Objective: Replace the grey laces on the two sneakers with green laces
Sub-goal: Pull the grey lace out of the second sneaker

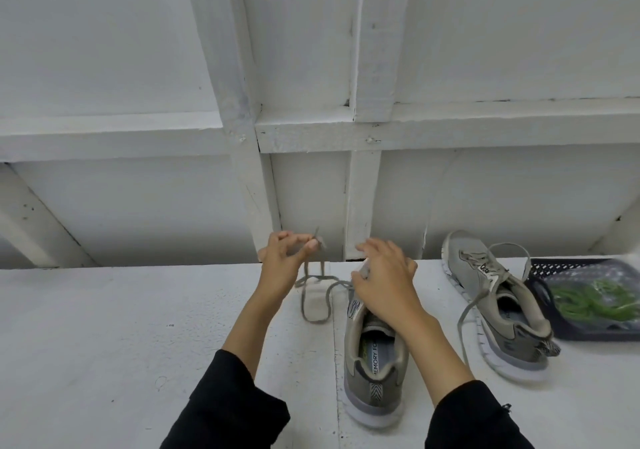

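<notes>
Both arms come up from the bottom edge in black long sleeves — the left sleeve [225, 403] and the right sleeve [478, 417] alike, of a soft, matte cloth that bunches in loose folds at the cuff. Each cuff ends partway along the forearm, so the forearms, wrists and both hands are bare — the left hand [280, 261] and the right hand [386, 280] wear no gloves. On the right sleeve a small dark tag or thread end sticks out at the outer edge.
</notes>
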A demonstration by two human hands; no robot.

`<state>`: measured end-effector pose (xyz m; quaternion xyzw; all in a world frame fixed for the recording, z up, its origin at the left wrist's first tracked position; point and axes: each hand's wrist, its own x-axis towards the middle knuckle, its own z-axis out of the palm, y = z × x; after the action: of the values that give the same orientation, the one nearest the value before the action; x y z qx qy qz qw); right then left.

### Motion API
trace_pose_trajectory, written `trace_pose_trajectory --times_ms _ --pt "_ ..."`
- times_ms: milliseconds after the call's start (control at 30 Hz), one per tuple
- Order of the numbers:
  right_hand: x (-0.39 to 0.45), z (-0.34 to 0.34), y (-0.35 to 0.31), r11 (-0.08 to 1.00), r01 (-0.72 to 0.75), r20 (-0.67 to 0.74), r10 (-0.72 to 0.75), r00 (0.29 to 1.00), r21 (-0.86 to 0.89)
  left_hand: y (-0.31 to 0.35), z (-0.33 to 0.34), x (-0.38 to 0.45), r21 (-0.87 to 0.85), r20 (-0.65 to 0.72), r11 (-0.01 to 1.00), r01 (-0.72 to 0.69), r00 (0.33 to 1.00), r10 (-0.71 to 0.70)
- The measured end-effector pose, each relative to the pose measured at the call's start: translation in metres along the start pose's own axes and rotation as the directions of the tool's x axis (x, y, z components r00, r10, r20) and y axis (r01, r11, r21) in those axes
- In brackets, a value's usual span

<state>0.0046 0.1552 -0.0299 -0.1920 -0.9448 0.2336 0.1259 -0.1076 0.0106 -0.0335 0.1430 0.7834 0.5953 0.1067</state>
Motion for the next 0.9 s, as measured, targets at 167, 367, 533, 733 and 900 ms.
trace_pose_trajectory --times_ms 167,367,533,733,900 --pt "0.005 0.000 -0.024 0.895 -0.021 0.292 -0.123 0.949 0.446 0.047 -0.011 -0.025 -0.335 0.103 0.942 -0.007 0.994 0.044" --pt "-0.010 0.003 -0.025 0.516 -0.223 0.385 -0.231 0.893 0.827 0.037 -0.011 -0.030 -0.788 0.188 0.589 0.182 0.981 -0.051" --pt "-0.013 -0.019 -0.008 0.609 -0.346 0.487 -0.077 0.870 0.714 0.002 -0.017 -0.025 -0.958 0.157 0.190 0.216 0.946 -0.284" --pt "-0.002 -0.044 0.004 0.764 -0.138 0.232 -0.015 0.973 0.630 -0.058 -0.010 -0.023 -0.031 -0.086 0.885 0.465 0.881 -0.466" --pt "-0.005 -0.028 -0.004 0.781 -0.031 0.153 -0.083 0.985 0.623 -0.029 0.014 -0.047 0.344 0.075 0.930 -0.125 0.992 0.106"
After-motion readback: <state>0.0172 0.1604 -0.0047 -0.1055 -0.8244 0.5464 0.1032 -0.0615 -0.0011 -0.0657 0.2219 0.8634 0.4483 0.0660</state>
